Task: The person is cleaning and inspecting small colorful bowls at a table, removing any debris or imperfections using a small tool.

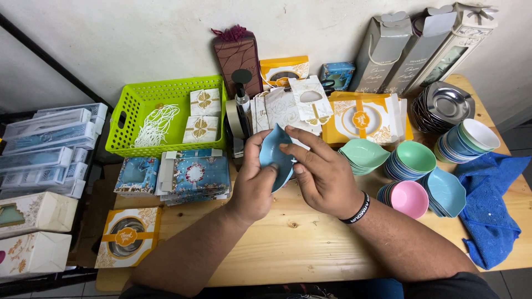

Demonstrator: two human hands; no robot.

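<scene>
Pale blue and smooth, the leaf-shaped dish [275, 155] sits between my two hands just above the wooden table [288, 243], in front of the row of gift boxes. My left hand [252, 180] is curled around its left edge, thumb over the rim and fingers underneath. My right hand [321, 171] closes on the other side, thumb and forefinger pinching the rim while the rest of the fingers spread loosely over the back. So both hands are gripping the dish, neither one hard.

I judge it light and stiff, likely glazed ceramic or hard plastic; I cannot tell which from here. Either way the surface looks glossy, so it may slide if held by flat fingertips alone. The safer hold is at the rim, thumb inside the hollow and fingers beneath, away from the pointed tip, which looks the likeliest part to chip.

To my right stand a stack of green leaf dishes [363, 155], a stack of round bowls [413, 160] with a green one on top, a pink bowl [409, 198] and more blue leaf dishes [446, 191]. A blue cloth [490, 210] lies at the table's right end. To my left are a lime green basket [138, 119] and flat patterned blue boxes [194, 174].
</scene>
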